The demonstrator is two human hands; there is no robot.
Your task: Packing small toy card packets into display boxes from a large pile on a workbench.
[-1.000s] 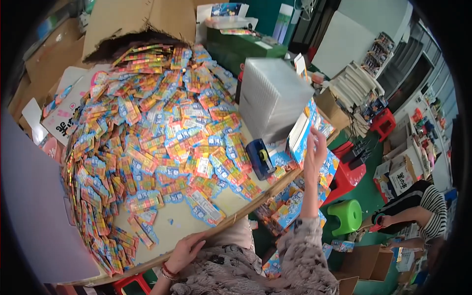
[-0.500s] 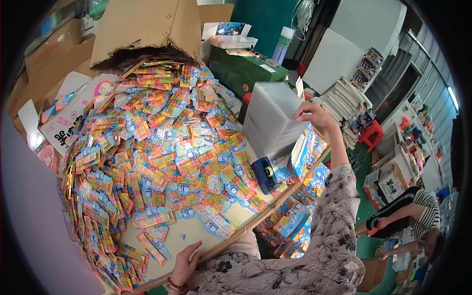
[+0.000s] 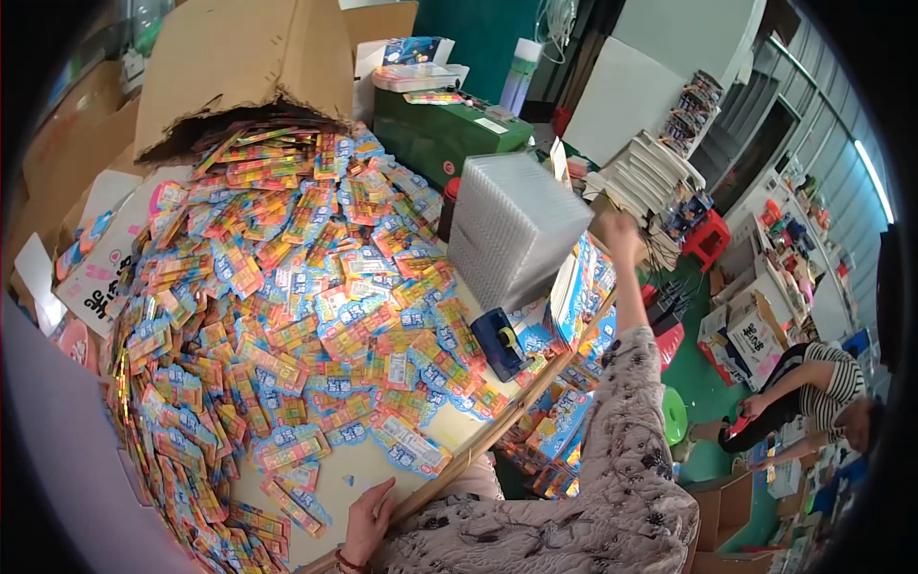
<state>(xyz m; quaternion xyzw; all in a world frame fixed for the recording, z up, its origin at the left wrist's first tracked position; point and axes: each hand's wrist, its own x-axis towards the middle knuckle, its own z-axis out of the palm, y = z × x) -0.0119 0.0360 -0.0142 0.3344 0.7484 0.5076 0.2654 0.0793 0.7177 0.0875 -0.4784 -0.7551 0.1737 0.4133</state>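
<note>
A tipped cardboard box (image 3: pixel 244 67) spills colourful card packets (image 3: pixel 287 287) across the bench (image 3: pixel 359 469); beside them stands a clear tray stack (image 3: pixel 516 230), blue-edged cards (image 3: pixel 574 292) leaning just right; right hand (image 3: pixel 620 230) raised by the stack, blurred, grip unclear; left hand (image 3: pixel 368 517) rests open-fingered on the bench edge.

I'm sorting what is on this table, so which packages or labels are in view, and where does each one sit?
Flat carded packets: heaped over the table, orange, yellow and blue.
Brown cardboard box: tipped at the heap's far end, open mouth down.
Stack of clear plastic trays: right of the heap, blocky, greyish.
Blue-printed carton: table's right edge, below the raised right hand.
Left hand: rests on the near edge.
</note>
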